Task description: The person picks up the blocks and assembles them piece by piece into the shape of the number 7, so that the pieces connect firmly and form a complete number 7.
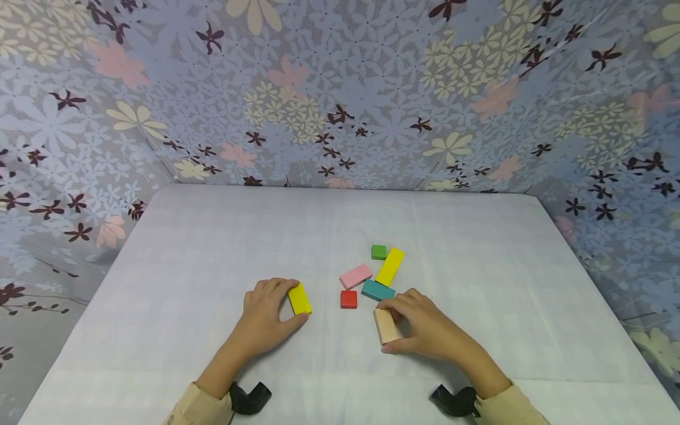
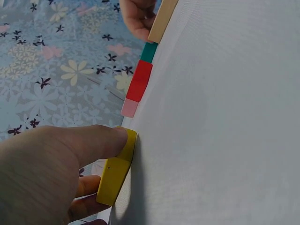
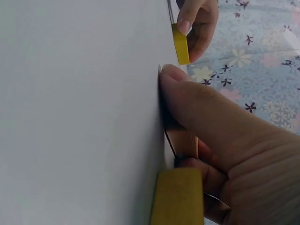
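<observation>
Yellow block (image 1: 300, 299) is being pinched by the left hand (image 1: 268, 316), to the left of the other blocks. In the head view, the thumb is pressing its near end and the fingers are meeting its far end; this grip is probably serving to leave the long top face uncovered. The right hand (image 1: 425, 327) is pinching a plain wooden block (image 1: 386, 328) in the same manner, perhaps because the two ends are giving good control. Between the hands, a red block (image 1: 348, 299) is lying apart, while a pink block (image 1: 356, 275), a teal block (image 1: 378, 290) and a second yellow block (image 1: 389, 267) are lying close together on the pale worktop (image 1: 239, 236). A green block (image 1: 379, 252) is resting beside the far end of that yellow one. Such placing is seemingly leaving all of them within easy reach.

In the left wrist view, the thumb is covering one end of the yellow block and other fingers are showing behind it. Whether it is touching the worktop, one cannot tell.

In the right wrist view, the thumb is hiding much of the wooden block, and the fingers are curling at its other end.
</observation>
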`<state>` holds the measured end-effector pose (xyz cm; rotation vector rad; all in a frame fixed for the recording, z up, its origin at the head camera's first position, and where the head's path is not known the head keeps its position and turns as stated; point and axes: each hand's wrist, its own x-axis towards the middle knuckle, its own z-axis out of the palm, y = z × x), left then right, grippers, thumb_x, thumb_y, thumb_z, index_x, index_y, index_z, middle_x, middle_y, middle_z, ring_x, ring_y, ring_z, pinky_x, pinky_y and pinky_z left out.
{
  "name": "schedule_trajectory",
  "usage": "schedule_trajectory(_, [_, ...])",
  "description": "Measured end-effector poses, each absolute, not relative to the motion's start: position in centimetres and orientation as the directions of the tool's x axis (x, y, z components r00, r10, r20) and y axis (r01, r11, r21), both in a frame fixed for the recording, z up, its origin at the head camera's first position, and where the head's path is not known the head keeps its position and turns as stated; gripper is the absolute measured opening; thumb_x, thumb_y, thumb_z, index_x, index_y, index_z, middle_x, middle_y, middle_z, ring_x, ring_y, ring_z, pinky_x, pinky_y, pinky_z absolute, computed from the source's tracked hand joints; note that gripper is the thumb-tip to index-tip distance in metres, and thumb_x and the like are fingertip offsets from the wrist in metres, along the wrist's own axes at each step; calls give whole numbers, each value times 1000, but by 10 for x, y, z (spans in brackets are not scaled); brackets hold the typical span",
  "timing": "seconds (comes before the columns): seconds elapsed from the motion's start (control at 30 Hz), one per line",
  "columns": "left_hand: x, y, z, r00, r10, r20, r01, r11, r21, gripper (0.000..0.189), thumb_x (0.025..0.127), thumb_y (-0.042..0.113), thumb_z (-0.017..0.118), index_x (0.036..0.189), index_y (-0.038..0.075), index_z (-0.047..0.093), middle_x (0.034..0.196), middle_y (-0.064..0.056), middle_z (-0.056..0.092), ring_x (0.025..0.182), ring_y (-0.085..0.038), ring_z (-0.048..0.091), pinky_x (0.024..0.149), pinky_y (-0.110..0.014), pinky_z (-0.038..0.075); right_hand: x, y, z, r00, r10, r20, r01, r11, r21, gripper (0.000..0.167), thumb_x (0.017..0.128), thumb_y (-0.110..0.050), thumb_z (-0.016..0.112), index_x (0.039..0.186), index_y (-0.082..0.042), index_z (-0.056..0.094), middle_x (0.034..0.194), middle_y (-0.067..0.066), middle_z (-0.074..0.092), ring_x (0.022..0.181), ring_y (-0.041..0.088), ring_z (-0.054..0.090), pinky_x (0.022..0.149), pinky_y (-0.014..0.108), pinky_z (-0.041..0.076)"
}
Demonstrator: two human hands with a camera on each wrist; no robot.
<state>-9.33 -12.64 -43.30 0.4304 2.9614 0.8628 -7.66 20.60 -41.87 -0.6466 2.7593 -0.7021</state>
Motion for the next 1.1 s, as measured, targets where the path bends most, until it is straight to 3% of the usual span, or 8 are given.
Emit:
schedule_trajectory(0.17, [-93, -126, -434, -961, 269, 56, 257, 810, 527, 61, 81, 44, 77, 133, 19, 58, 133, -3, 58, 127, -27, 46, 91, -46, 32, -75, 204, -419, -899, -435, -56, -352, 792, -499, 63, 70, -52, 86, 123, -29, 60, 95, -18, 51, 100, 6, 43, 86, 31, 43])
schedule_trajectory(0.33, [-93, -126, -435, -961, 269, 58, 258, 810, 527, 61, 81, 44, 78, 133, 18, 58, 133, -3, 58, 127, -27, 46, 92, -46, 32, -75, 208, -415, -942, -336, -17, -282, 818, -502, 66, 67, -51, 88, 123, -28, 61, 100, -19, 53, 102, 6, 43, 87, 35, 44])
schedule_trajectory(0.57, [-93, -125, -435, -962, 267, 53, 254, 808, 532, 61, 81, 43, 77, 133, 18, 58, 134, -3, 58, 128, -27, 45, 94, -48, 32, -84, 224, -414, -983, -180, 17, -166, 857, -488, 69, 71, -51, 86, 126, -19, 59, 90, -7, 53, 105, 17, 43, 89, 41, 36])
schedule_trajectory(0.7, [-93, -125, -435, -963, 266, 49, 252, 812, 527, 61, 82, 43, 77, 133, 18, 58, 134, -3, 58, 128, -28, 45, 94, -48, 32, -90, 236, -417, -996, -88, 10, -81, 864, -498, 71, 74, -49, 84, 128, -12, 58, 90, -1, 55, 108, 24, 43, 95, 47, 30])
schedule_trajectory(0.9, [-93, -125, -435, -962, 268, 56, 256, 810, 528, 61, 81, 43, 77, 133, 18, 58, 134, -3, 58, 127, -28, 45, 94, -48, 32, -96, 253, -421, -999, -3, -40, 17, 864, -504, 73, 78, -47, 81, 132, -5, 56, 93, 3, 55, 108, 28, 41, 88, 44, 30])
schedule_trajectory(1.1, [-92, -125, -435, -962, 267, 63, 259, 808, 529, 60, 81, 43, 78, 132, 18, 59, 133, -3, 58, 127, -28, 46, 92, -48, 33, -98, 264, -425, -998, 31, -56, 55, 855, -515, 75, 78, -50, 80, 132, -4, 55, 96, 6, 55, 108, 31, 41, 90, 47, 29])
